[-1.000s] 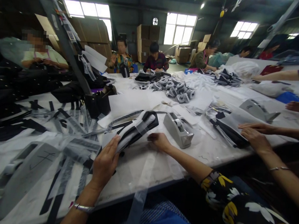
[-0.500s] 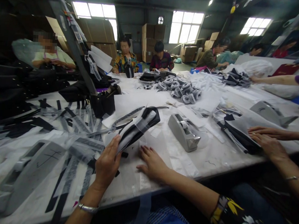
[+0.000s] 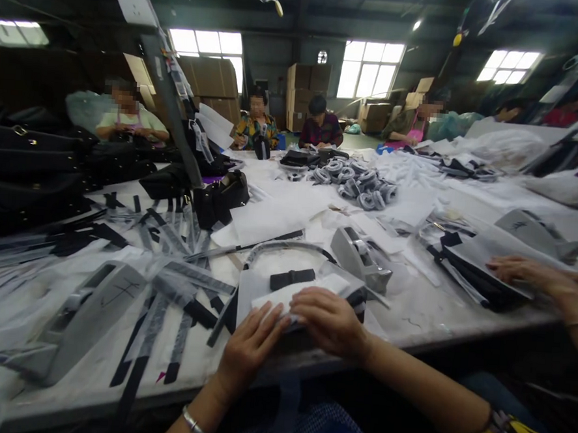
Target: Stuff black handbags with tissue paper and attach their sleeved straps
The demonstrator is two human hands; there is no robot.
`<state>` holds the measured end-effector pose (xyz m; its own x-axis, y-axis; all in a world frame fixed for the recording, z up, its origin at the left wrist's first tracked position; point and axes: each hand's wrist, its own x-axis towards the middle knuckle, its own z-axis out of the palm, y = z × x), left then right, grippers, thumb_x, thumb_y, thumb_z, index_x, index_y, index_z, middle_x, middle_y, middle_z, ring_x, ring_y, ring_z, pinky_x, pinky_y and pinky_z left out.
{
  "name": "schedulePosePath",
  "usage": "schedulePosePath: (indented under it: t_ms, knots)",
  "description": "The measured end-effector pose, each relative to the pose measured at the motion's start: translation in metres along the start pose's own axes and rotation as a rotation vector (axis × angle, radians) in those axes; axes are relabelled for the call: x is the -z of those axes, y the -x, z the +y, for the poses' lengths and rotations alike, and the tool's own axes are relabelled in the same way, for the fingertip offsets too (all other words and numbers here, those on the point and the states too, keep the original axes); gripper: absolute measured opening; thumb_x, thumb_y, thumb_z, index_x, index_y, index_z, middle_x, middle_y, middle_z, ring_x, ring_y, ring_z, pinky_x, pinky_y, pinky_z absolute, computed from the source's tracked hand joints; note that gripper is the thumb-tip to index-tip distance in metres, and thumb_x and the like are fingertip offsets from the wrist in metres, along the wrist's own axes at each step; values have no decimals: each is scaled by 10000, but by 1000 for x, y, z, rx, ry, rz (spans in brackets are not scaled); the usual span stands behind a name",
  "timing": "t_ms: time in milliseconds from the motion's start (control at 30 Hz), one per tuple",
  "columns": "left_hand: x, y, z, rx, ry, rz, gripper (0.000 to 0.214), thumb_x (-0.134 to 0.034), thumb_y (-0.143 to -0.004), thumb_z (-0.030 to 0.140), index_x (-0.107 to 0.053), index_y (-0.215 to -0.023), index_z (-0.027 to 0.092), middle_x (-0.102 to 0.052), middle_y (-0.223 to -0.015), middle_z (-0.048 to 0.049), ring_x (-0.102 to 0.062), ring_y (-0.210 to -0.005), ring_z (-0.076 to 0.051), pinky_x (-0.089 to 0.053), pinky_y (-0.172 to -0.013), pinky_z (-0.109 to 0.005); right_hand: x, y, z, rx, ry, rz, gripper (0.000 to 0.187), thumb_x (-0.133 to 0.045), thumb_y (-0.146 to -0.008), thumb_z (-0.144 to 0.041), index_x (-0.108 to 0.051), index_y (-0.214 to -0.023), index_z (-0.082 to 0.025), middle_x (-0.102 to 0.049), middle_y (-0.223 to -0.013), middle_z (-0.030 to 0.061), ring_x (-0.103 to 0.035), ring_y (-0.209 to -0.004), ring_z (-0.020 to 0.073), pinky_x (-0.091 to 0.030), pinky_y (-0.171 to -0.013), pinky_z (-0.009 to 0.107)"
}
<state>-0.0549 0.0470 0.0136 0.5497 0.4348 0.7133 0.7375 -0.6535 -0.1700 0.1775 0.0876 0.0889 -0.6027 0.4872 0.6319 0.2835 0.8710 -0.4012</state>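
A black bag (image 3: 359,304) lies at the table's front edge, partly covered by white sheets, with a curved wrapped handle (image 3: 287,245) on its far side. Folded white paper (image 3: 271,299) lies across its front. My left hand (image 3: 254,345) is closed on the paper's near left edge, its fingers together on top. Beside it, my right hand (image 3: 329,317) is closed over the same paper, fingers bent. Both thumbs are largely hidden. A short black strap piece (image 3: 292,279) rests on the bag just beyond my fingers.
Grey tape dispensers stand at left (image 3: 94,315) and behind the bag (image 3: 362,257). Wrapped black strips (image 3: 187,279) litter the left side. A co-worker's hands (image 3: 521,270) work on another bag (image 3: 466,270) at right. Grey wrapped rings (image 3: 357,181) are heaped beyond; a metal post (image 3: 177,118) rises at left.
The wrapped black bundle my left hand held upright is gone from that pose; a bag now lies flat before me. My right hand has moved from the bare table onto its paper. The view has shifted.
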Motion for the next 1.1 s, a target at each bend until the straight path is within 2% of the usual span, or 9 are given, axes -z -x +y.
schedulePosePath:
  t_ms: [100,133,233,300,500,667,800,967,1100]
  knots:
    - [-5,8,9,-22,18,-30,434,-524,-959,73,-563,-1372,202,-607,-1388,-77,-512,-1336,-278,-522,-1047,-444,-1,-36,39,-520,66,-137,190,-566,-943,-235,-708,-1065,-204,-733,-1102,79,-680,-1033,200,-513,-950,323]
    - [-5,9,11,-21,21,-35,429,-515,-964,76,-565,-1370,203,-604,-1391,-78,-512,-1337,-275,-519,-1052,-445,-6,-50,56,-623,88,-189,191,-588,-932,-242,-714,-1065,-188,-735,-1094,90,-694,-979,207,-527,-909,327]
    - [-6,9,13,-15,26,-30,413,-488,-976,79,-580,-1356,211,-598,-1398,-63,-521,-1329,-267,-525,-1048,-436,-33,-85,101,-769,115,-307,169,-668,-900,-295,-730,-940,-143,-747,-963,100,-699,-909,222,-538,-872,355]
    - [-5,10,16,-14,33,-22,404,-475,-982,85,-591,-1346,216,-597,-1400,-50,-524,-1326,-272,-536,-1035,-436,-54,-101,121,-861,118,-363,223,-648,-930,-355,-704,-976,-144,-722,-1021,85,-682,-945,209,-540,-890,385]
    - [-2,13,25,-5,62,-18,406,-469,-985,88,-595,-1341,236,-596,-1401,-43,-514,-1336,-258,-541,-1032,-429,-89,-112,145,-1079,-10,-392,307,-609,-963,-337,-603,-1219,-167,-616,-1232,94,-634,-1047,223,-553,-887,425]
    - [-2,13,26,-1,84,-38,406,-464,-992,109,-585,-1351,254,-591,-1407,-32,-532,-1320,-249,-541,-1033,-427,-84,-108,152,-1133,-295,-348,292,-605,-967,-328,-605,-1201,-152,-637,-1170,85,-654,-969,198,-578,-820,388]
    - [-4,11,30,29,112,-55,411,-477,-989,113,-578,-1358,264,-594,-1405,-21,-520,-1330,-262,-539,-1036,-446,-77,-112,142,-1073,-503,-251,212,-621,-960,-292,-643,-1081,-119,-691,-1023,66,-685,-859,164,-592,-755,334]
    - [-5,9,34,59,137,-98,424,-436,-1001,108,-560,-1374,268,-580,-1422,-18,-507,-1344,-255,-542,-1031,-448,-55,-114,106,-892,-663,-78,216,-669,-901,-284,-675,-1040,-119,-763,-968,86,-730,-876,155,-574,-856,298]
    - [-7,11,34,78,159,-106,427,-435,-1002,115,-551,-1383,271,-582,-1422,-8,-506,-1345,-254,-531,-1042,-454,-36,-90,63,-727,-703,-72,233,-743,-804,-330,-757,-976,-172,-776,-1019,42,-715,-1009,208,-523,-987,339]
